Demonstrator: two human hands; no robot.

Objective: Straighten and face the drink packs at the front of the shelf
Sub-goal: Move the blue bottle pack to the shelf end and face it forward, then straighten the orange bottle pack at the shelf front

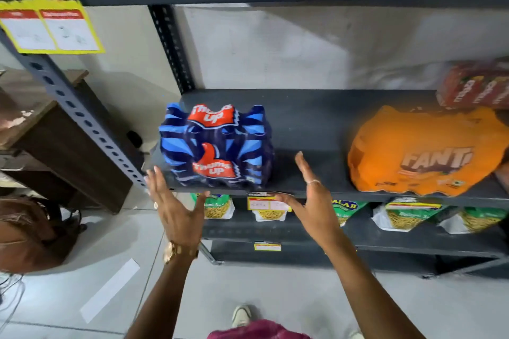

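A blue Thums Up drink pack (pixel 217 146) stands at the left front of the dark shelf (pixel 308 129), label facing me. An orange Fanta pack (pixel 421 151) sits at the right front of the same shelf. My left hand (pixel 176 209) is raised just below and left of the blue pack, fingers spread, holding nothing. My right hand (pixel 314 198) is raised to the pack's right, in front of the shelf edge, fingers apart and empty. Neither hand touches the pack.
A red Maaza pack (pixel 473 85) lies behind the Fanta. Green snack bags (pixel 399 215) fill the shelf below, with price tags (pixel 264 202) on the edge. A slotted upright (pixel 80 115) stands left, with a brown desk (pixel 63 146) beyond it.
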